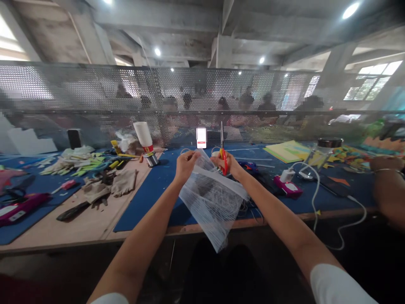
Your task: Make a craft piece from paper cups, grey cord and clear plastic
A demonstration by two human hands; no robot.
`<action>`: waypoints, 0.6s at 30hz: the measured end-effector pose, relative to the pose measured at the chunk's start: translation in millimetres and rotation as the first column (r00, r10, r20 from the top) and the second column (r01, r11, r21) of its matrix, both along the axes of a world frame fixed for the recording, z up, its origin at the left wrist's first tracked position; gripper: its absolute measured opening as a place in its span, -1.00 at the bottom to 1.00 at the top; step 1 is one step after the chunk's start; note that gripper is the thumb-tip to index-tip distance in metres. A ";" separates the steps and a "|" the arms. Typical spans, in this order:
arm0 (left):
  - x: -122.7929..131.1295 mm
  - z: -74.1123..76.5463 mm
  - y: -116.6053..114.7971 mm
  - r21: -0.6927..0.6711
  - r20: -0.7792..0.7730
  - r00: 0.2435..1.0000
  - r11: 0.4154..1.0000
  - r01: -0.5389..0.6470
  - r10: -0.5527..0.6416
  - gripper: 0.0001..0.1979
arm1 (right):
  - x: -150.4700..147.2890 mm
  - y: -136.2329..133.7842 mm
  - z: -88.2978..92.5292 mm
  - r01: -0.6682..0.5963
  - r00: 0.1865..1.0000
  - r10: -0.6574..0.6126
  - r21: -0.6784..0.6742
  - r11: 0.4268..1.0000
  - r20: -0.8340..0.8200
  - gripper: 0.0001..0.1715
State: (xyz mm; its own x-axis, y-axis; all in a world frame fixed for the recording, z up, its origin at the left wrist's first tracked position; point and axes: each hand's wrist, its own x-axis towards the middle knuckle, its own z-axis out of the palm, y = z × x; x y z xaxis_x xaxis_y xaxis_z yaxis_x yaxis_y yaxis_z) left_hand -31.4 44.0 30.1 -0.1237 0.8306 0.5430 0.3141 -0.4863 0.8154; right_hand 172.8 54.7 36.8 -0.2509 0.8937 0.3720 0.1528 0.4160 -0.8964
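Observation:
A sheer white mesh sheet (pixel 213 198) hangs in front of me over the table's front edge, its lower corner pointing down. My left hand (pixel 187 164) is closed in a pinch on the top of this sheet. In my right hand (pixel 227 164) is a pair of scissors (pixel 224 157) with red and yellow handles, blades pointing up and away from me. The fingertips of that hand are also close to the sheet's upper edge; whether they pinch it I cannot tell. Behind the sheet, part of the blue mat (pixel 167 181) and some stringy material are partly hidden.
Paper cups (pixel 143 134) lean on a metal can at left, near gloves (pixel 124 182) and green scraps (pixel 76 162). A phone (pixel 201 137) stands at the back. Rightward are a magenta power strip (pixel 287 187), white cable (pixel 316 194), jar (pixel 319 153) and another person's arm (pixel 389 185).

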 end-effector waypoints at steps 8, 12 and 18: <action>5.9 -1.1 -3.0 -0.015 -0.043 0.999 1.000 0.019 -0.020 -0.65 | -2.0 -0.4 -6.3 -0.175 0.955 0.140 -0.115 0.978 -0.263 -0.37; 6.1 -4.6 -2.7 0.003 -0.115 0.993 1.000 -0.027 0.027 -0.63 | 1.4 5.9 -11.1 -0.093 0.947 0.054 -0.112 0.989 -0.316 -0.36; 17.3 1.5 -21.9 0.424 -0.327 0.899 0.896 -0.135 0.290 -0.72 | 8.1 13.3 -12.6 0.094 0.920 -0.109 -0.058 0.994 -0.376 -0.37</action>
